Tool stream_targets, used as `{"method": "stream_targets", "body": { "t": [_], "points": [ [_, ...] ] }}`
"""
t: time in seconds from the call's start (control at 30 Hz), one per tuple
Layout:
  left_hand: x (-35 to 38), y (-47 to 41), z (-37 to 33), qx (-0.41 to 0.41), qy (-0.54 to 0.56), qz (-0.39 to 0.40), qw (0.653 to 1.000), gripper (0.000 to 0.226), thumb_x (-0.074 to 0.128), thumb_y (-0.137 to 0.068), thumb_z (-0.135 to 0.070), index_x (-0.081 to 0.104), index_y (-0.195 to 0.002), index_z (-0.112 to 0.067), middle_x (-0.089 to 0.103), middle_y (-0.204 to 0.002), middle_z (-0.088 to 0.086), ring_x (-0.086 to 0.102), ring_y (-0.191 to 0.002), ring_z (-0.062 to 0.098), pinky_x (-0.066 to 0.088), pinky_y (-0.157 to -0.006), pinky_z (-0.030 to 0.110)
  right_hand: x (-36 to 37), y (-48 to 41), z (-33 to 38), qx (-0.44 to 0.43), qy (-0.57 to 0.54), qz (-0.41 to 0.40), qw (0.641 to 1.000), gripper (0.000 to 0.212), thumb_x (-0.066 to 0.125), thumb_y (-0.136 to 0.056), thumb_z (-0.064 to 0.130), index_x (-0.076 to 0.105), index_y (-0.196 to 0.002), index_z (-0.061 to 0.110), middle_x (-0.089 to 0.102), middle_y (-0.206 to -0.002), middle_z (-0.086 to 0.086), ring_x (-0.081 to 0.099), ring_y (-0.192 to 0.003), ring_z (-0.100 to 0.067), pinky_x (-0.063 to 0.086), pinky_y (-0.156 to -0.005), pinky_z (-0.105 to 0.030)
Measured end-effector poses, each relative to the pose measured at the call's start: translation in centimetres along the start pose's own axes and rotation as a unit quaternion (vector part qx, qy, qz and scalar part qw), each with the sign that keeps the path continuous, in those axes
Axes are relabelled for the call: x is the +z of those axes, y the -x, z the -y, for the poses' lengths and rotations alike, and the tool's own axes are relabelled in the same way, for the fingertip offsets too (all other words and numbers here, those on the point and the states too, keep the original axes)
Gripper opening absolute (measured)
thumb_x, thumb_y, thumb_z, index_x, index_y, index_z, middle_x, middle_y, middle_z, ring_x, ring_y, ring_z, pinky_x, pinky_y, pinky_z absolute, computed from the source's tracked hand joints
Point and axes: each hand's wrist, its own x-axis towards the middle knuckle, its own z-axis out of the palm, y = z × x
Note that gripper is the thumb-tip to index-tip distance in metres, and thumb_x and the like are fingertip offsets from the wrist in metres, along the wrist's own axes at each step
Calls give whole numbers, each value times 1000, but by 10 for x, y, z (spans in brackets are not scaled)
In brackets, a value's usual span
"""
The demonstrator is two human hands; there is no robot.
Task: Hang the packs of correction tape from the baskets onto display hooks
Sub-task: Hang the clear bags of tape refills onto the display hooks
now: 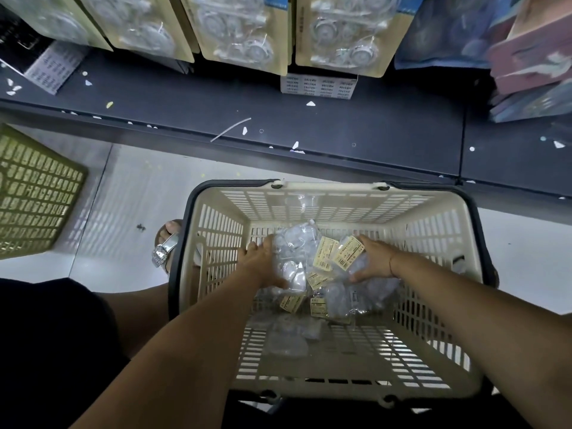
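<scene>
My left grip [263, 264] and right grip [374, 261] curl round clear packs [297, 252] heaped in the cream basket [309, 186]. Many remain to hang, and the hung cards [247, 32] above seem, blurrily, the same kind.

No text, brand or number is legible to me on this feed. Inside the cream basket [433, 230], pale yellow labels [325, 253] on the clear packs of correction tape [297, 243] carry barcode-like bars and small dark print, too fine to read. Beyond the basket's far rim, on the dark shelf [387, 128], a white sticker sheet [318, 86] shows rows of short repeated codes, all blurred. A second such sheet [52, 71] lies far to the basket's upper left. Above the shelf, hanging cards [337, 32] bear blue header strips [410, 4] whose print I cannot make out.
</scene>
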Motion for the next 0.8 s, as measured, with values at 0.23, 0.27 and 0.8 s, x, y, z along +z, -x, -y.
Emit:
{"method": "stream_targets", "body": {
  "t": [0.23, 0.27, 0.8],
  "points": [
    [7, 13, 0, 32, -93, 24, 995, 65, 75, -76, -52, 58, -131, -24, 44, -147, 10, 30, -141, 30, 15, -119, 52, -5, 14, -11, -32, -31, 29, 999, 56, 73, -84, 20, 49, -134, 15, 61, -120, -5, 58, -113, -24, 46, -95, -31],
    [8, 14, 1, 37, -105, 20, 994, 64, 75, -76, -52, 59, -133, -26, 38, -151, 10, 28, -142, 31, 15, -119, 52, -4, 15, -11, -36, -28, 28, 999, 54, 73, -83, 19, 51, -131, 15, 62, -119, -6, 59, -111, -24, 46, -94, -31],
    [-26, -24, 0, -25, 239, -3, 971, 32, 84, -76, -15, 66, -99, -4, 67, -100, 13, 62, -86, 19, 54, -78, 30, -4, 5, -7, -53, -80, 101, 990, 73, 73, -81, 13, 40, -144, 29, 46, -145, 0, 40, -135, -26, 36, -102, -39]
  ]
}}
